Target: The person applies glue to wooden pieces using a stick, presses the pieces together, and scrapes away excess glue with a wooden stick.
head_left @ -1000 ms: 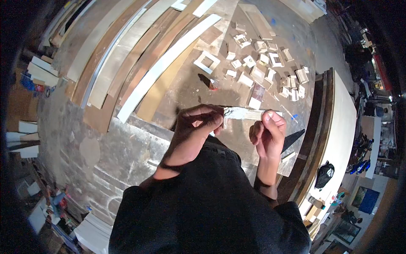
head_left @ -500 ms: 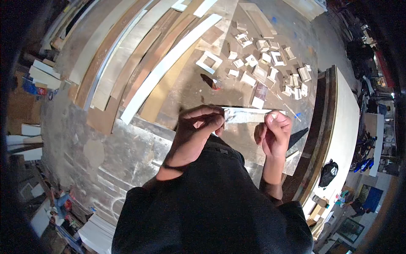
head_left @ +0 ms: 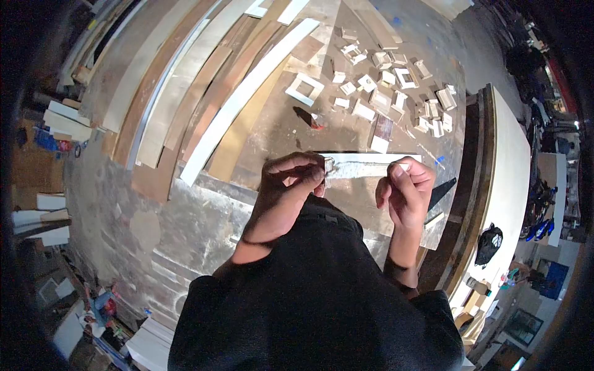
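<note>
White and faintly shiny, a thin strip (head_left: 359,170) stretches roughly level between the two hands near the centre of the frame, its surface creased and mottled with greyer patches, its lower edge uneven; its material cannot be told. The left hand (head_left: 278,201) pinches one end between thumb and forefinger, while the right hand (head_left: 408,191) has thumb and forefinger closed on the other end, its remaining fingers curled inward. Small wooden pieces (head_left: 364,110) lie scattered toward the upper right, and a long white board (head_left: 247,96) slants across the upper left.
</note>
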`<state>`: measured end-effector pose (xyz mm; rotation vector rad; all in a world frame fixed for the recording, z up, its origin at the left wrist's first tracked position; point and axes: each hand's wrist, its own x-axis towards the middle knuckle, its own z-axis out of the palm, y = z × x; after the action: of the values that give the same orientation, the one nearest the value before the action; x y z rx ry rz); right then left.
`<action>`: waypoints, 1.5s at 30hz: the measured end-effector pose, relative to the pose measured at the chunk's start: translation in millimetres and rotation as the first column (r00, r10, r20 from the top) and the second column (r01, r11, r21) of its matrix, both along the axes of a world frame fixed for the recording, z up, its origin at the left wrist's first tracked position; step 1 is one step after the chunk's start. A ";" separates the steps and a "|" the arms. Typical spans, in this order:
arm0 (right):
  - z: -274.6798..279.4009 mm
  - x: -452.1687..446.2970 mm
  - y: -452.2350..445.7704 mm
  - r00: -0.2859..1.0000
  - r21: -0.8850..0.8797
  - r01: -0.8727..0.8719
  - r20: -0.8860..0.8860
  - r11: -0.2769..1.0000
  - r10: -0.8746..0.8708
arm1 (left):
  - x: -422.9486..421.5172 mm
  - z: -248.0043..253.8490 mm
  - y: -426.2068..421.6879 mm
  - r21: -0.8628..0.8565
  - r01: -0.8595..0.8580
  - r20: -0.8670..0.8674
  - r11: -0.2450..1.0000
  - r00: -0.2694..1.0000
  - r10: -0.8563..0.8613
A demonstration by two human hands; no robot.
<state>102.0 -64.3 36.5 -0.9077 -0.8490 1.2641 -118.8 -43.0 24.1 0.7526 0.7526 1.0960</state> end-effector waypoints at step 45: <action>-4.9 19.3 -2.6 0.996 0.055 -0.046 -0.074 0.997 0.050 | 13.1 -9.9 -4.9 0.041 -0.039 0.080 0.998 0.996 0.036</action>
<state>121.3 -66.9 31.6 -0.7964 -0.8453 1.3035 -105.7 -47.9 14.2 0.7291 0.6799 1.1721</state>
